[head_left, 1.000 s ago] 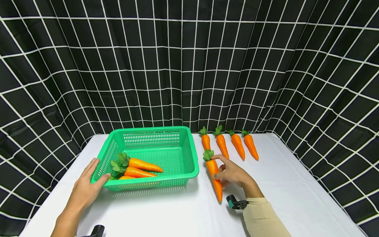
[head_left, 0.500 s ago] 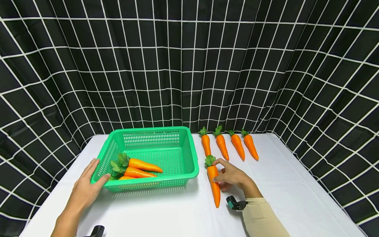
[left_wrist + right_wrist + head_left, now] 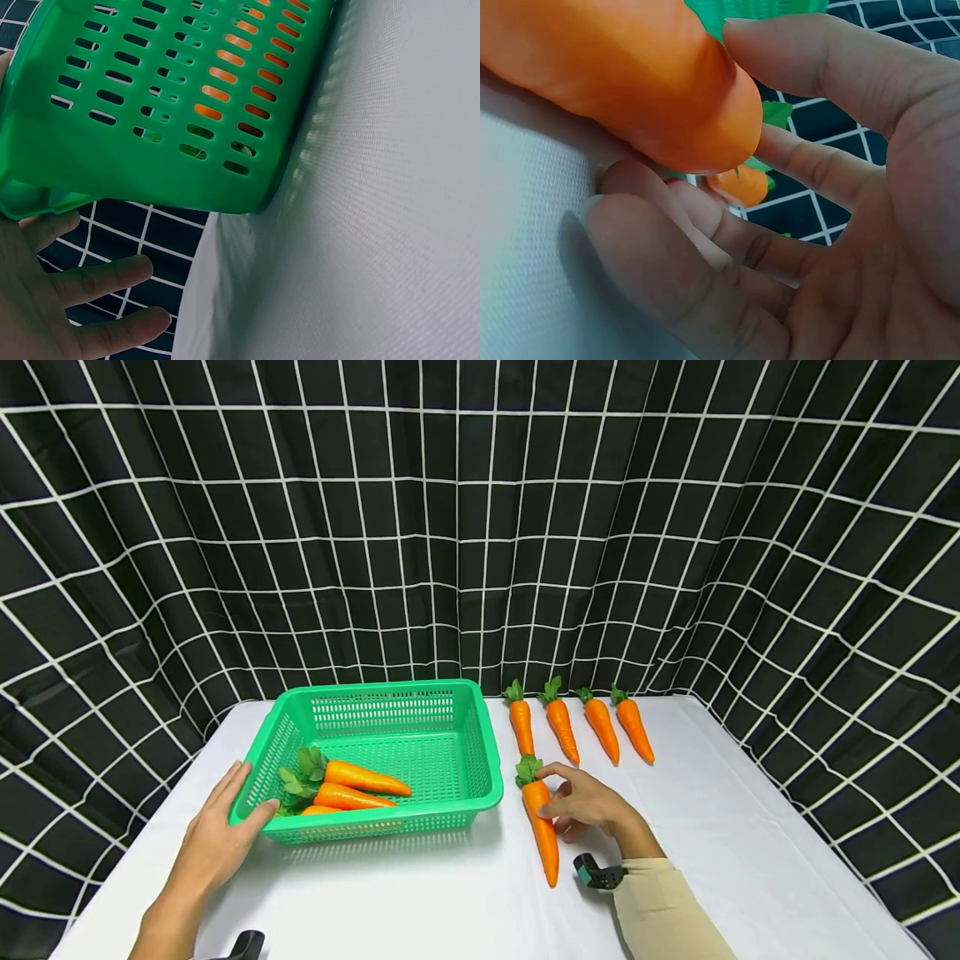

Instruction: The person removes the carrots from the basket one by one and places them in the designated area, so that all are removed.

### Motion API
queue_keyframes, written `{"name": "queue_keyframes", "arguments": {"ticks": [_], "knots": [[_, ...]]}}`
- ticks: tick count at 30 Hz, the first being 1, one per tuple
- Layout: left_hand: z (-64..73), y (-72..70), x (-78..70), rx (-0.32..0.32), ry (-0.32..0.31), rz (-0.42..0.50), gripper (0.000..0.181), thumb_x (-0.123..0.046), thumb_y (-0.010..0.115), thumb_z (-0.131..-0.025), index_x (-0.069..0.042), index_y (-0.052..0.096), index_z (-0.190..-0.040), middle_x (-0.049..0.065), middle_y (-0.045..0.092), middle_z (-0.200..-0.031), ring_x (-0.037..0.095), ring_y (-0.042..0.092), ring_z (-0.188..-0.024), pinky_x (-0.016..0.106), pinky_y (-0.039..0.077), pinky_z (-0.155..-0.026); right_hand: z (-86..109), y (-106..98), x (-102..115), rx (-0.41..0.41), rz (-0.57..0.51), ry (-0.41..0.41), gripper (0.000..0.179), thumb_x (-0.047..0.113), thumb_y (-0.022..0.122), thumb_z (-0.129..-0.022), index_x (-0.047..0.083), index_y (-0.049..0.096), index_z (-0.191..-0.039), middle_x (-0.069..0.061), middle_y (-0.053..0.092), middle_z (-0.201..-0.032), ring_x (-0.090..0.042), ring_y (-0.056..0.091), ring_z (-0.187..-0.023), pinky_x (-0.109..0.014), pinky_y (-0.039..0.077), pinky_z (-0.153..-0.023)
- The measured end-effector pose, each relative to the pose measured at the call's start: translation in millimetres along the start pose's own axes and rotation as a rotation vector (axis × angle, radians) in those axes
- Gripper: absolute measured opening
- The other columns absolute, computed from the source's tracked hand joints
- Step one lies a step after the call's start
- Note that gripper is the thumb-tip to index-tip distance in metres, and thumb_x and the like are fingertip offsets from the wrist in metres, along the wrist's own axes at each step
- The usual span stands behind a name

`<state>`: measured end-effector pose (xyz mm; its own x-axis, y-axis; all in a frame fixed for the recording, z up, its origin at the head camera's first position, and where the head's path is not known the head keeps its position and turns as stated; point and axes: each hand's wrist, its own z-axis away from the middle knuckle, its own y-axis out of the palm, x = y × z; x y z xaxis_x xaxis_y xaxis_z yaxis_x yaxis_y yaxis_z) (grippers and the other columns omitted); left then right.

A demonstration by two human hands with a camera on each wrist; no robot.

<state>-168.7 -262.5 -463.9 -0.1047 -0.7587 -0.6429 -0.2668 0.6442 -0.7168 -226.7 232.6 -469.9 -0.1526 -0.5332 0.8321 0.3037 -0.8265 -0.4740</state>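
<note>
My right hand [image 3: 588,802] holds a carrot [image 3: 546,843] with green leaves between thumb and fingers, right of the basket. The carrot's leafy end points away and its tip toward me, low at the white tabletop. In the right wrist view, the thumb lies against the thick carrot [image 3: 660,90], and the other fingers bend beneath and beyond it. At the near left corner of a green perforated basket [image 3: 382,817] rests my left hand [image 3: 213,835], thumb over the rim. Its lower fingers [image 3: 112,281] extend loosely apart in the left wrist view.
Three carrots [image 3: 363,777] lie in the basket's near left part, leaves to the left. Several more carrots [image 3: 559,731] stand in a row at the back right of the white table [image 3: 405,902]. A black gridded cloth [image 3: 480,543] surrounds the table's back and sides.
My right hand has drawn the held carrot slightly toward me and turned it a little, away from the carrot behind it. My left hand and the basket have stayed put.
</note>
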Motion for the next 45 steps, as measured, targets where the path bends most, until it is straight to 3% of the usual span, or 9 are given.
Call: {"name": "queue_keyframes", "arguments": {"ticks": [14,28,45], "knots": [[0.1,0.8,-1.5,-0.004,-0.010,-0.004,0.075,-0.042,0.058,-0.095,-0.008,0.025,-0.153,0.019,0.019,-0.157,0.055,0.023,-0.133,0.072,0.023,-0.097,-0.3,-0.7,-1.8,-0.019,0.021,-0.014,0.043,0.009,0.079,-0.077,0.014,0.057,-0.114,-0.015,0.056,-0.086,-0.027,0.062,-0.059,-0.039,0.056,-0.051],[-0.4,0.0,-1.7,0.005,-0.017,-0.004,0.075,-0.042,0.057,-0.095,-0.008,0.025,-0.153,0.018,0.018,-0.157,0.056,0.023,-0.132,0.072,0.023,-0.096,0.4,-0.4,1.5,-0.052,0.046,0.020,0.043,0.015,0.080,-0.078,0.018,0.060,-0.116,-0.013,0.056,-0.090,-0.026,0.062,-0.061,-0.038,0.055,-0.051],[0.1,-0.6,-2.9,0.009,-0.022,0.000,0.076,-0.043,0.057,-0.095,-0.009,0.024,-0.154,0.018,0.017,-0.157,0.055,0.021,-0.133,0.073,0.022,-0.096,1.9,-6.0,2.4,-0.061,0.028,0.016,0.043,0.016,0.078,-0.079,0.015,0.058,-0.116,-0.012,0.059,-0.092,-0.027,0.062,-0.064,-0.039,0.055,-0.052]]}}
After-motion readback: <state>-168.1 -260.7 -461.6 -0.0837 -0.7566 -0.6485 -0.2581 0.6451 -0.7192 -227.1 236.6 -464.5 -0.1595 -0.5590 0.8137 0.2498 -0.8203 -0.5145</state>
